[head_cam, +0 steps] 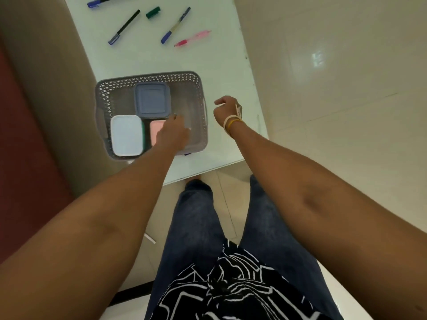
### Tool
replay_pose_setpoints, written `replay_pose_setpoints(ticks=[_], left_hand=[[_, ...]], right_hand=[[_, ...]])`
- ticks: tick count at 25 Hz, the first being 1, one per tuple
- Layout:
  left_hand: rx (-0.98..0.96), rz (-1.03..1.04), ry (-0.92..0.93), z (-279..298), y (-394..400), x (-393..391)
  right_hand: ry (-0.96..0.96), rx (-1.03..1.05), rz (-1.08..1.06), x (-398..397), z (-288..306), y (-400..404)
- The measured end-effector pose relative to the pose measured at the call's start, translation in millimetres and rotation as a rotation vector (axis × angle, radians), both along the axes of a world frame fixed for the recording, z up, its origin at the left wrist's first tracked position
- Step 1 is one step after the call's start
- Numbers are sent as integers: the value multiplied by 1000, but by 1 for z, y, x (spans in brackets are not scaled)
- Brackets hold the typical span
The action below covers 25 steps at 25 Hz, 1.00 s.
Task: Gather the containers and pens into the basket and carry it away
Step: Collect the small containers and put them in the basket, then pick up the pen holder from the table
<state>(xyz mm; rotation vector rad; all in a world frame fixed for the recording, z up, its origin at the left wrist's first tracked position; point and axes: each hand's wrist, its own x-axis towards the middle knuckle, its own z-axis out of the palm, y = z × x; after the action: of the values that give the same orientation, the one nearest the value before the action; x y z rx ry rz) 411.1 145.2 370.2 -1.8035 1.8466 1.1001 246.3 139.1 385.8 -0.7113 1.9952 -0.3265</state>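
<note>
Currently, I read the scene from the head view as follows.

Bench: my white bench [221, 72] runs away from me, its near edge just beyond my knees.
Basket: grey perforated basket [147, 77] sits on the near left part of the bench, its left side overhanging the bench edge.
Containers: three lie inside the basket. The blue-grey lidded container [151, 100] is at the far middle; the white-lidded container [127, 135] is at the near left; the pink-lidded container [156, 130] is just right of the white one and partly hidden by my hand.
Left hand: my left hand [173, 132] reaches into the basket over the pink-lidded container, fingers extended forward and loose; I cannot tell whether it touches anything.
Right hand: my right hand [227, 107] hovers above the bench just right of the basket, fingers curled loosely, holding nothing, bands at the wrist.
Pens: five lie loose on the far bench, well apart from the basket: a blue pen [104, 1], a black pen [124, 27], a blue-and-tan pen [176, 25], a pink pen [192, 38] and a short green marker [153, 12].
</note>
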Motion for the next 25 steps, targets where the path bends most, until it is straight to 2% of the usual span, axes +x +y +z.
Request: replay_pose_setpoints(ticks=[2,5,9,12,17,21,25], left_hand=[[5,10,30,0,10,-55],[77,146,64,-3,25,-144],[141,333,38,-8,35,-250],[169,379,60,3,28,-315],[159,342,78,14,-16,-394],[100,434,74,16,-88,-411],[124,535,56,14,-172,-411]], right_hand=[[38,7,-14,-50,-2,18],[35,50,34,-132,-12,37],[53,102,96,-237,-30,46],[14,102,136,-293,-26,37],[-35,100,185,-357,-37,-19],[-85,103,267,-375,-41,-92],[-130,89,286,-381,-38,-199]])
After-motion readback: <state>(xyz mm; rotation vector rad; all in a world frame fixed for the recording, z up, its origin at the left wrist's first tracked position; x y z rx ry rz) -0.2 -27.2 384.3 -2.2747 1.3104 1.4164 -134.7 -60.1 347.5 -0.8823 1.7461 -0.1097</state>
